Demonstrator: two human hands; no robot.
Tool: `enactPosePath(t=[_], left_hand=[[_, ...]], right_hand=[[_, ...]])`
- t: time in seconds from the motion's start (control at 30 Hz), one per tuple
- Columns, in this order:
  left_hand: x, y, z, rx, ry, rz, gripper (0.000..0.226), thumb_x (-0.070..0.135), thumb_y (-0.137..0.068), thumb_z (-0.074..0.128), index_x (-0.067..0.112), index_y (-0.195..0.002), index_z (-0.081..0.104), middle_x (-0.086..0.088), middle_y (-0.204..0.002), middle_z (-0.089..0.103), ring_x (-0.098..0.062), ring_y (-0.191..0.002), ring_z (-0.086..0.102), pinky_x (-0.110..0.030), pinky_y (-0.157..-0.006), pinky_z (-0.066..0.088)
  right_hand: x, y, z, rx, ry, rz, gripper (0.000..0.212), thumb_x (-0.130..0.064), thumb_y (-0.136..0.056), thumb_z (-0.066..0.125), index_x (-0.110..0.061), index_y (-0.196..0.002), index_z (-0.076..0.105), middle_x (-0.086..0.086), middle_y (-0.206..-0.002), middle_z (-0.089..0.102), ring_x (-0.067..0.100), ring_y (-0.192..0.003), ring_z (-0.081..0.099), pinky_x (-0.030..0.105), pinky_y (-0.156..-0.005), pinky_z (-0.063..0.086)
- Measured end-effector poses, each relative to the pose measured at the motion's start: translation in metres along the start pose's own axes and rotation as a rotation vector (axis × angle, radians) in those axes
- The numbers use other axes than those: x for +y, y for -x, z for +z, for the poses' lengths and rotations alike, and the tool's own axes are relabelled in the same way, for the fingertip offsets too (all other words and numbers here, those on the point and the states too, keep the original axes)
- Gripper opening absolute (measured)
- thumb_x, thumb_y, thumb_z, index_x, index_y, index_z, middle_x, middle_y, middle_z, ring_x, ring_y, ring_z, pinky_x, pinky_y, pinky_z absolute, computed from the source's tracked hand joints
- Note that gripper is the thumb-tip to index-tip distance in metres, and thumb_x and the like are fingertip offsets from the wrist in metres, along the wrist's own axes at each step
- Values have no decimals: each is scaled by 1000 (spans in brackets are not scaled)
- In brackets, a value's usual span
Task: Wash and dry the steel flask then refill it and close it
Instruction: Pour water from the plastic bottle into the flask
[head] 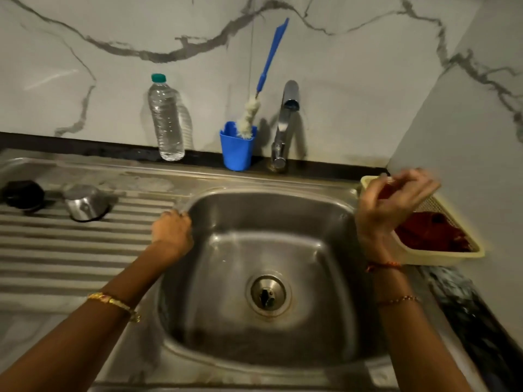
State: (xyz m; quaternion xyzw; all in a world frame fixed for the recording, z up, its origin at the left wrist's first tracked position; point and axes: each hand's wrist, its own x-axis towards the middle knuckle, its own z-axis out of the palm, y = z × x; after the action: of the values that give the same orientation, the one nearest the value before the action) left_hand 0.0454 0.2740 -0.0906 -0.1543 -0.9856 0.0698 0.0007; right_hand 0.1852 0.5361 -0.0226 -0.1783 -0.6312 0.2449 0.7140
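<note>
**Hands at sink, flask parts on drainboard**

- Left hand (172, 232): fingers curled over the left rim of the sink (351, 193), gripping the edge. Nothing else in it.
- Right hand (396, 202): raised above the sink's right rim, motion-blurred, fingers loosely curled. Can't tell if it has hold of anything; something reddish shows at the fingers, but that may be the cloth behind.
- Steel cup-shaped piece (86, 203) sits upside down on the ribbed drainboard (70, 250), left of the basin. Black cap (24, 196) just beside it, further left. The flask body itself can't be made out.
- Basin holds only the drain strainer (268, 295).
- Back ledge: plastic water bottle (166, 120) with green cap, upright; blue cup (237, 149) holding a bottle brush (263, 80) with blue handle, leaning right; chrome tap (285, 125) beside it.
- Right of sink: cream basket (441, 257) with a red cloth (430, 230) in it.
</note>
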Motion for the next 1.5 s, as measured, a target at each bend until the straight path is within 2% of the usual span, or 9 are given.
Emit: enactPosePath(t=[0.1, 0.2, 0.27, 0.43, 0.57, 0.7, 1.0, 1.2, 1.5], left_hand=[[-21, -5, -4, -13, 199, 43, 36, 31, -89, 55, 11, -120, 55, -14, -125, 55, -31, -117, 52, -36, -91, 44], [-50, -12, -6, 31, 835, -42, 20, 22, -84, 65, 9, -99, 69, -16, -102, 69, -28, -100, 63, -34, -87, 48], [-84, -12, -5, 141, 1100, -58, 19, 14, -82, 67, 6, -100, 67, -11, -96, 70, -23, -90, 64, -31, -87, 49], [-198, -1, -22, 629, 1153, 16, 32, 2, -84, 62, 8, -115, 57, -3, -112, 53, -16, -103, 52, -4, -79, 40], [-290, -3, -24, 984, 1141, -82, 36, 4, -83, 62, 6, -117, 49, -16, -118, 47, -19, -105, 45, -10, -86, 39], [-350, -10, -32, 1012, 1411, -207, 47, 13, -81, 66, 17, -120, 41, -4, -118, 43, -12, -95, 50, -23, -77, 48], [-411, -58, -40, 521, 1455, -158, 84, 31, -62, 82, 18, -133, 38, 2, -126, 49, -11, -112, 51, -26, -91, 44], [-414, -61, -42, 609, 1252, -139, 74, 35, -59, 84, 11, -121, 52, -3, -112, 60, -16, -100, 59, -22, -82, 46], [-352, -7, -110, 624, 1032, 150, 82, 72, -46, 62, 29, -115, 55, 9, -109, 57, -12, -89, 59, -37, -82, 52]], right_hand=[[-49, 47, 20, -247, -112, -105, 29, 13, -71, 49, -10, -86, 41, 16, -87, 42, -8, -87, 38, 4, -70, 31], [-98, 87, 50, -393, -315, 73, 34, 13, -72, 50, -17, -87, 45, -4, -96, 38, -2, -68, 38, 11, -59, 34], [-136, 121, 73, -483, -386, 245, 38, 9, -75, 50, -26, -88, 43, 5, -92, 42, 1, -59, 37, 14, -56, 34], [-237, 189, 152, -795, -421, 839, 34, 3, -84, 53, -29, -91, 46, 10, -103, 50, 6, -68, 46, 22, -64, 46], [-304, 237, 218, -976, -442, 1126, 27, -2, -83, 56, -23, -98, 50, 0, -106, 51, 14, -88, 52, 31, -78, 49], [-349, 265, 266, -1196, -426, 1080, 46, -1, -77, 65, -21, -115, 48, -4, -113, 49, 10, -92, 51, 25, -80, 48], [-389, 305, 330, -1540, -224, 486, 98, -10, -62, 83, -16, -141, 27, 6, -142, 33, 22, -131, 32, 32, -103, 34], [-401, 325, 338, -1352, -203, 529, 69, -18, -60, 84, -13, -116, 44, 6, -118, 54, 23, -109, 53, 35, -87, 50], [-381, 238, 240, -1211, -325, 533, 69, -22, -54, 85, -25, -112, 47, -13, -101, 54, 5, -95, 53, 25, -80, 50]])
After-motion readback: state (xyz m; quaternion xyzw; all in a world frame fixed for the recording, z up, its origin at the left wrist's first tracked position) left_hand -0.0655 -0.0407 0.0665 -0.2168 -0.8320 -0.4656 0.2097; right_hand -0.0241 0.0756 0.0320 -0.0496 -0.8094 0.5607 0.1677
